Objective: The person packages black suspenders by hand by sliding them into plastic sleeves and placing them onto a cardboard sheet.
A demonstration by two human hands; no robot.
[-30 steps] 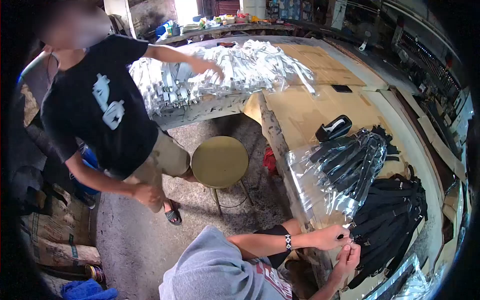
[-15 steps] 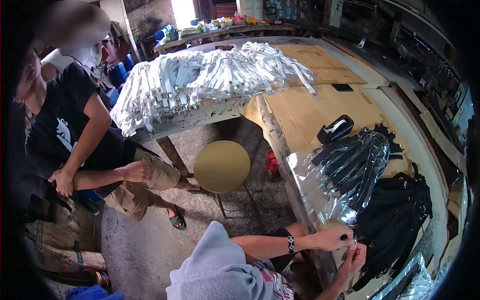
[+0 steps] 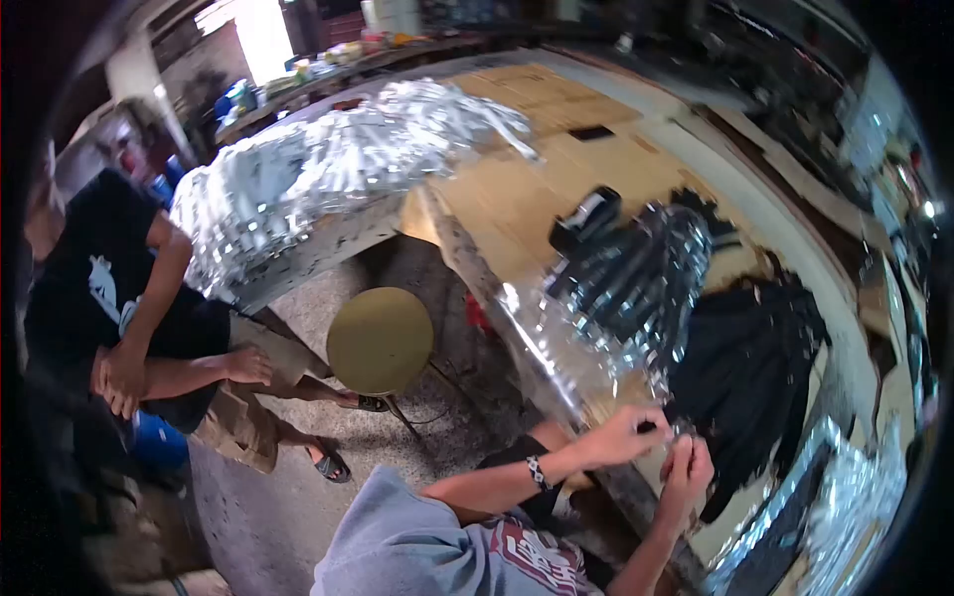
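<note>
My left hand (image 3: 633, 437), with a patterned band on its wrist, is pinched near the table's edge. My right hand (image 3: 688, 475) is just below it, its thumb and fingers also pressed together. Something small and shiny shows between the fingertips; motion blur hides what it is. Just beyond the hands lies a pile of black straps (image 3: 745, 368) on the table. Further up, more black straps in clear plastic sleeves (image 3: 636, 283) are spread in a fan, partly over the table edge.
Shiny plastic packets (image 3: 855, 497) lie at the lower right. A black case (image 3: 586, 217) and a dark flat object (image 3: 590, 132) rest on cardboard (image 3: 497, 214). White packaged straps (image 3: 328, 159) cover the far table. A round stool (image 3: 381, 341) stands near a person (image 3: 119, 278) with crossed arms.
The view has turned, so the tables, stool and person appear further left. Both my hands stay close together at the fingertips, still pinching.
</note>
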